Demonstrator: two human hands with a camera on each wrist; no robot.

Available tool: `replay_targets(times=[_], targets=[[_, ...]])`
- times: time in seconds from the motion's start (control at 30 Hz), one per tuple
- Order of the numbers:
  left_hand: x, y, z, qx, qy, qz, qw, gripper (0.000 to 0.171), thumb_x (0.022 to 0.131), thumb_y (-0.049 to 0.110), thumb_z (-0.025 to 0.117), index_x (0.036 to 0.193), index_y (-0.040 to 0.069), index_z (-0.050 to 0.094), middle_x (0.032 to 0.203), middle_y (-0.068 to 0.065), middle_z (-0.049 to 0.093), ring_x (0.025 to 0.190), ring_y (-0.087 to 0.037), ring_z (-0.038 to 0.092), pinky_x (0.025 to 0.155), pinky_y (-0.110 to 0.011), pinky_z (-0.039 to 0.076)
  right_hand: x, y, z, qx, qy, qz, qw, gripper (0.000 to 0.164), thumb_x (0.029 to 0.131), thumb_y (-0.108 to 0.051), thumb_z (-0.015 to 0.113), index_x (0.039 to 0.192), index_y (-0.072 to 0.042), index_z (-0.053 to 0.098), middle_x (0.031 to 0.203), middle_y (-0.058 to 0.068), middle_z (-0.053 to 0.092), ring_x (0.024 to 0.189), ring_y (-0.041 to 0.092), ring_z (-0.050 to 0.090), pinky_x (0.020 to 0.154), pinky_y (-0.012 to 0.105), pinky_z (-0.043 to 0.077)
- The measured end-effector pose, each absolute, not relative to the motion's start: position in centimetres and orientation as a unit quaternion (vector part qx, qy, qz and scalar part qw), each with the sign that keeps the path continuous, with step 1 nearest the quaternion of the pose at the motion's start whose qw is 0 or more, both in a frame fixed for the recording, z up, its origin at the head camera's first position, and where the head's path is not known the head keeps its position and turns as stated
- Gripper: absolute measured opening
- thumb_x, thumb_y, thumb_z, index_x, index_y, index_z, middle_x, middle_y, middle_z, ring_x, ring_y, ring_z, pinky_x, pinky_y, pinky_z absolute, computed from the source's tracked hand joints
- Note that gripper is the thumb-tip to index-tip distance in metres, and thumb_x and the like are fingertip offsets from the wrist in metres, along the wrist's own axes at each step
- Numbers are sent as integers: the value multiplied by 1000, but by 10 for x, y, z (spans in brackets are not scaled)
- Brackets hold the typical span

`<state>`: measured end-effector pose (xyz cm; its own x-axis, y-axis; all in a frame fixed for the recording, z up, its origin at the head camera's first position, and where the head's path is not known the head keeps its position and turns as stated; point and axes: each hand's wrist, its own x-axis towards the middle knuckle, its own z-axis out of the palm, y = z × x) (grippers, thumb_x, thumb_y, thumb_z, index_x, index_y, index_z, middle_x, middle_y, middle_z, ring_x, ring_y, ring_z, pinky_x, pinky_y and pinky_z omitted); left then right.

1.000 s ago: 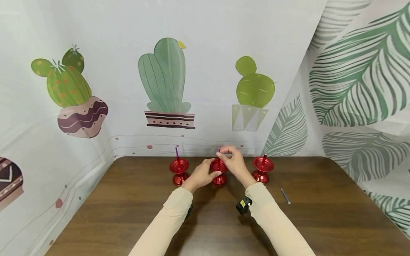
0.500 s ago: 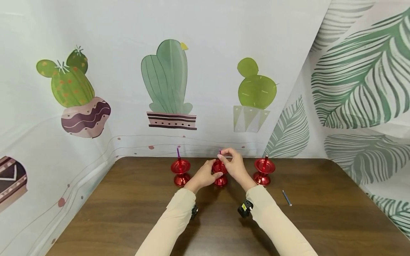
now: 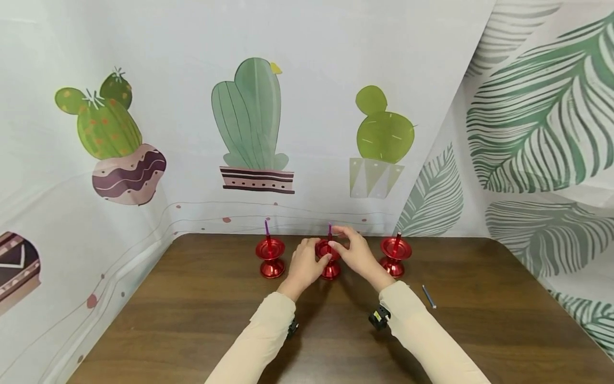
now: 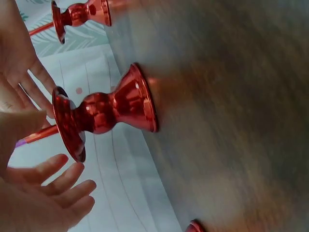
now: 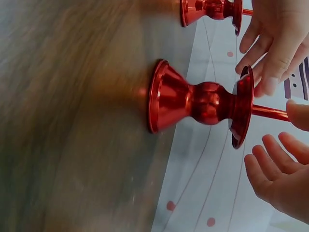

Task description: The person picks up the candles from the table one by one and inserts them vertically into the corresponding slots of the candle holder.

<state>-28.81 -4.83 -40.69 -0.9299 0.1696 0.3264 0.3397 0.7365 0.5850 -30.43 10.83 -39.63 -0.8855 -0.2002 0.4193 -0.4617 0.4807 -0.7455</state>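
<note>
A shiny red candle holder (image 3: 331, 271) stands upright in the middle of three, with a thin purple candle (image 3: 330, 228) rising from its red stem. My left hand (image 3: 304, 264) is beside its dish on the left, thumb and fingers spread around the rim. From the right, my right hand (image 3: 357, 253) is held around the candle and stem with its fingers parted. In the left wrist view the purple tip (image 4: 20, 143) shows past the red tube, partly behind a thumb. The right wrist view shows the holder's dish (image 5: 242, 107) between both hands.
A matching holder (image 3: 272, 269) with a purple candle stands to the left. Another holder (image 3: 393, 266), its red stem without purple, is at the right. A slim blue stick (image 3: 429, 297) lies on the brown table (image 3: 201, 304). Behind hangs a cactus-printed cloth (image 3: 316, 106).
My right hand's fingers have parted from the candle and moved slightly right, showing more of the purple. My left hand has shifted a little at the dish. The holders stay put.
</note>
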Motion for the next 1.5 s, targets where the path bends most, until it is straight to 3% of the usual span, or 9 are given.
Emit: replay_targets(times=[0.3, 0.83, 1.1, 1.5], targets=[[-274, -39, -407, -122, -910, -321, 233, 12, 90, 17, 67, 92, 6, 66, 85, -6, 61, 82, -22, 57, 65, -34, 49, -288, 130, -398, 237, -870, 411, 135, 42, 94, -12, 63, 131, 6, 53, 123, 23, 60, 120, 38, 53, 99, 52, 42], [-261, -12, -398, -188, -902, -335, 195, 9, 92, 16, 64, 95, 9, 68, 79, -1, 66, 67, -10, 57, 59, -25, 49, -253, 178, -405, 272, -885, 359, 120, 37, 94, -14, 62, 126, 4, 57, 120, 19, 64, 109, 32, 62, 92, 51, 48], [-267, 8, -397, -208, -895, -366, 147, 14, 93, 16, 63, 103, 8, 69, 87, -1, 70, 75, -9, 63, 66, -22, 51, -243, 210, -411, 263, -898, 331, 124, 31, 93, -12, 63, 120, 3, 62, 115, 14, 67, 98, 25, 66, 81, 42, 54], [-288, 42, -404, -227, -892, -383, 75, 36, 95, 21, 62, 128, 6, 59, 120, -6, 64, 114, -17, 58, 96, -28, 47, -240, 233, -416, 233, -905, 348, 79, 32, 95, -15, 61, 120, 5, 62, 113, 16, 67, 100, 26, 64, 82, 40, 54]])
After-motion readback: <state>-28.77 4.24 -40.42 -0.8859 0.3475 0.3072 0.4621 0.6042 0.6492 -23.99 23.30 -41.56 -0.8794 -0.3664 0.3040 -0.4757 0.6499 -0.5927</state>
